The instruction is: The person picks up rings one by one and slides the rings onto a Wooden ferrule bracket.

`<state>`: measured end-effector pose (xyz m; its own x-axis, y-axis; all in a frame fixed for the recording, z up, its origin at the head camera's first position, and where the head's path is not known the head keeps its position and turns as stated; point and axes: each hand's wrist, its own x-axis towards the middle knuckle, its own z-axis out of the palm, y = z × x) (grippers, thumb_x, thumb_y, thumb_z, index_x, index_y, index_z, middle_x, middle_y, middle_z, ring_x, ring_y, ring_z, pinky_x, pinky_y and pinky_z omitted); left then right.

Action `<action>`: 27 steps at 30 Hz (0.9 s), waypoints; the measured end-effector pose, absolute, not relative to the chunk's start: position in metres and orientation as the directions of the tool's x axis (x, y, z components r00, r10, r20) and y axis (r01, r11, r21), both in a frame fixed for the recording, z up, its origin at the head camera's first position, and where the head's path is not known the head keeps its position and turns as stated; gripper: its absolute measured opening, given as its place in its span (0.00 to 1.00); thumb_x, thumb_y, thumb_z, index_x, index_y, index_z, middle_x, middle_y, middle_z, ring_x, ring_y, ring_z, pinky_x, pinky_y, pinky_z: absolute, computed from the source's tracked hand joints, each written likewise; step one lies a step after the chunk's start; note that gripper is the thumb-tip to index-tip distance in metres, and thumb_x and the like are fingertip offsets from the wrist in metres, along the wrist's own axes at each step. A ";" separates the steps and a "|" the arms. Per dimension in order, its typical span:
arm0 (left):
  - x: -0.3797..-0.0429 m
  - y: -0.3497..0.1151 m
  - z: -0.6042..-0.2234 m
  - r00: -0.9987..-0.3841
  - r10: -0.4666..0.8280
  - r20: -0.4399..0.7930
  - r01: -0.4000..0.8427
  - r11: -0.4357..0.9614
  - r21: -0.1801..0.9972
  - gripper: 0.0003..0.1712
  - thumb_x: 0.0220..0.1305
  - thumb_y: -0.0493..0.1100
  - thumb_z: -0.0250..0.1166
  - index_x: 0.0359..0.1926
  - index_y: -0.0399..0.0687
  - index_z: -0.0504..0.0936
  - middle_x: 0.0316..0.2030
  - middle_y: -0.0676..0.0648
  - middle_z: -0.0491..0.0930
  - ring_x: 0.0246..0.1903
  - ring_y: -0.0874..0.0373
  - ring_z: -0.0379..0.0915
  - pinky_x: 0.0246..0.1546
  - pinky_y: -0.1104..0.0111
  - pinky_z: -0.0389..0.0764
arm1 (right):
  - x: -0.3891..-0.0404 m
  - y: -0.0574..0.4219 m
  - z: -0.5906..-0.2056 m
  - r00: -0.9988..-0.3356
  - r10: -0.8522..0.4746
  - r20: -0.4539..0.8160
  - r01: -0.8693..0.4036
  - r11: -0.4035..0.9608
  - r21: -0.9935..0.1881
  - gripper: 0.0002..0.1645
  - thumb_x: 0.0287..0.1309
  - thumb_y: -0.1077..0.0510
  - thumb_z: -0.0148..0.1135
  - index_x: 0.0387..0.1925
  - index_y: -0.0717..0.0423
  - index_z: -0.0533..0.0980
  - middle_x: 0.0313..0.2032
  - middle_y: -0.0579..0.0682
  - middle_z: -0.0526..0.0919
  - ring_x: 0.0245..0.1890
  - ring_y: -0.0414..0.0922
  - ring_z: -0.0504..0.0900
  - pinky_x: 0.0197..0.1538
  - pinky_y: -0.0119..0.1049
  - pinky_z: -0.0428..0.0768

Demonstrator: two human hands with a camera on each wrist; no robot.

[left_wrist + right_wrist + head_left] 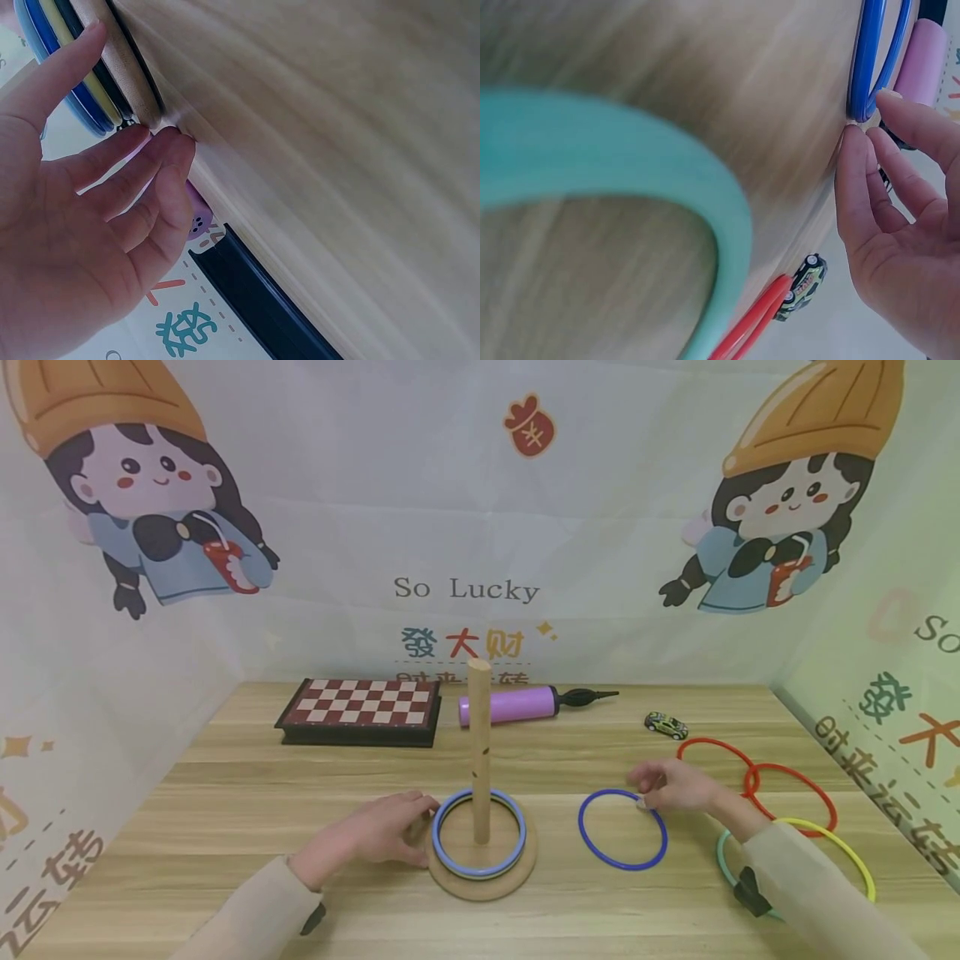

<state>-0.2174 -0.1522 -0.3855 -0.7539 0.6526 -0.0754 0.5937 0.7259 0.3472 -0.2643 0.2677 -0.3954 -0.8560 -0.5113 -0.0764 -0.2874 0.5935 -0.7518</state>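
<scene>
A wooden peg (481, 752) rises from a round wooden base (480, 891). Stacked around the peg's foot are several rings, a light blue ring (480, 870) on top; the left wrist view shows blue, yellow and dark green rings beneath. My left hand (375, 835) is at the base's left side, thumb and fingertips spread along its edge. Flat on the table to the right lies a dark blue ring (622, 865). My right hand (678, 789) reaches its far right edge, the thumb tip at the ring and the fingers just beyond, loosely bent.
Two overlapping red rings (795, 768), a yellow ring (862, 860) and a mint green ring (735, 225) lie under and beyond the right forearm. Toward the back are a toy car (666, 725), a purple hand pump (517, 704) and a chessboard box (360, 714).
</scene>
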 end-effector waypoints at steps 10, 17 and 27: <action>-0.216 -0.153 -0.385 -0.754 0.653 -0.076 0.592 0.724 0.354 0.35 0.44 0.49 0.70 0.52 0.39 0.69 0.43 0.47 0.71 0.44 0.51 0.67 0.44 0.57 0.69 | -0.263 0.260 -0.393 -0.816 -0.574 -0.076 -0.359 0.604 -0.711 0.23 0.38 0.74 0.58 0.43 0.72 0.70 0.29 0.53 0.71 0.28 0.45 0.72 0.25 0.33 0.75; -0.217 -0.153 -0.385 -0.750 0.656 -0.082 0.594 0.724 0.351 0.35 0.44 0.49 0.69 0.53 0.39 0.69 0.43 0.47 0.71 0.44 0.52 0.67 0.45 0.57 0.68 | -0.262 0.259 -0.388 -0.799 -0.595 -0.090 -0.362 0.594 -0.718 0.23 0.39 0.73 0.60 0.43 0.73 0.70 0.31 0.54 0.73 0.31 0.47 0.73 0.27 0.34 0.76; -0.217 -0.153 -0.385 -0.756 0.647 -0.096 0.579 0.730 0.363 0.35 0.45 0.50 0.69 0.53 0.40 0.68 0.43 0.48 0.71 0.45 0.52 0.67 0.46 0.57 0.68 | -0.259 0.261 -0.376 -0.759 -0.638 -0.130 -0.329 0.548 -0.769 0.25 0.43 0.73 0.58 0.47 0.75 0.67 0.33 0.58 0.74 0.32 0.51 0.75 0.28 0.39 0.78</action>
<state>-0.2173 -0.1527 -0.3848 -0.7562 0.6472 -0.0965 0.5787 0.7303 0.3629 -0.2587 0.2605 -0.3760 -0.7594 -0.6376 -0.1298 -0.3286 0.5480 -0.7693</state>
